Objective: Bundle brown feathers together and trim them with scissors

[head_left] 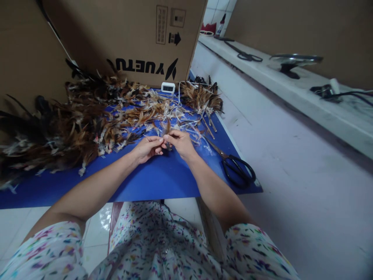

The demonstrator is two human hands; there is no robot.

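Note:
Both hands meet over the blue board, fingertips almost touching. A small brown feather sticks up between them. The thumb and fingers of my right hand pinch it near its base. My left hand is closed in a pinch at the same spot, and its fingertips partly hide the lower end. Just beyond the hands lie loose brown and white feathers, mixed with thin whitish strips. Black-handled scissors rest to the right of my right hand, blades pointing toward the feathers.
A large heap of feathers covers the left side, and a feather bundle lies at the back right. Behind stands a cardboard box with a small white digital clock before it. A ledge along the right wall holds more scissors.

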